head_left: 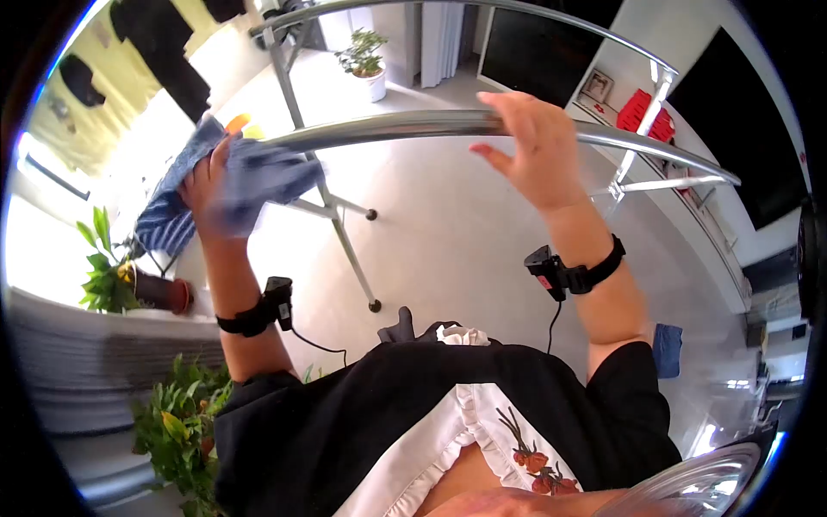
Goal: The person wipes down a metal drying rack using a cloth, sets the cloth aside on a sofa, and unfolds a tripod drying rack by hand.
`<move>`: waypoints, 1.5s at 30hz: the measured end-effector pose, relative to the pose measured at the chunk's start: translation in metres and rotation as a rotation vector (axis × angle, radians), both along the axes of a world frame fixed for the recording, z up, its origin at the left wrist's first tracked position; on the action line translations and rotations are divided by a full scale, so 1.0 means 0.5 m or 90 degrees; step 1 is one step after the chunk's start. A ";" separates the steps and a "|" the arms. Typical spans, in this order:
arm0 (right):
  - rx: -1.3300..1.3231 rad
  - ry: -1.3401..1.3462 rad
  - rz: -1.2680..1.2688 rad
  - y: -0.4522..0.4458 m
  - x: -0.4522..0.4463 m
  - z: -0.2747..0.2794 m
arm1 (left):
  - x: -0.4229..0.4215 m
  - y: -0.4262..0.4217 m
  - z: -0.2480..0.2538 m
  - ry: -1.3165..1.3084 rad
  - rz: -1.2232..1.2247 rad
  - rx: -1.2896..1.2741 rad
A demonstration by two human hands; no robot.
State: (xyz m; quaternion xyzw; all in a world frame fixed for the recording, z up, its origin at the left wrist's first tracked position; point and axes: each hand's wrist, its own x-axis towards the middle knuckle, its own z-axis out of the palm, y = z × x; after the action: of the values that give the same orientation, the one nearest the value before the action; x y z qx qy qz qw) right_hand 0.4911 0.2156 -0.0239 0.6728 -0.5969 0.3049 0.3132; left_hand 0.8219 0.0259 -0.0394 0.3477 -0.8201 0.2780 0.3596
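At ten o'clock in the head view, the left hand (pixel 205 181) is gripping a bunch of blue cloth (pixel 267 185), its fingers curling over the fabric, and the loose part is blurring out toward the centre. Striped fabric (pixel 168 226) is hanging just below that hand; whether it belongs to the same piece, I cannot tell. The blue cloth is overlapping the left end of the near rail (pixel 388 129), though whether it is lying over the metal or in front of it is not showing.

Between one and two o'clock, the right hand (pixel 538 155) is holding nothing, its thumb and fingers standing well apart with the rail passing between them; whether skin is touching metal, I cannot tell. Between the two hands, the rail is running bare through twelve o'clock.

Beneath it, pale floor (pixel 457 241) is opening across the centre, giving both forearms room. Bounding that space, a rack leg (pixel 345 246) is slanting down at ten o'clock, a low cabinet (pixel 689 224) is edging it toward three, and a leafy plant (pixel 108 280) is standing at nine. A folded-looking blue piece (pixel 668 349) is lying on the floor near four o'clock.
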 end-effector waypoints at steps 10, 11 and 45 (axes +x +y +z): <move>0.127 -0.083 -0.338 0.293 -0.236 -0.071 | -0.200 0.147 0.076 -0.129 -0.084 0.293; 0.114 -0.104 -0.321 0.295 -0.242 -0.075 | -0.246 0.177 0.085 -0.157 -0.085 0.283; -0.059 -0.001 0.434 0.333 -0.102 0.053 | -0.002 0.396 -0.307 0.320 0.071 0.749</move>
State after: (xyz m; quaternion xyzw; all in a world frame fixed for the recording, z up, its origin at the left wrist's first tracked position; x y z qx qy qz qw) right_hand 0.4401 0.3822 0.0027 0.8185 -0.3231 0.4193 0.2233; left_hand 0.8206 0.2238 -0.1930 0.5834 -0.7070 -0.2903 0.2748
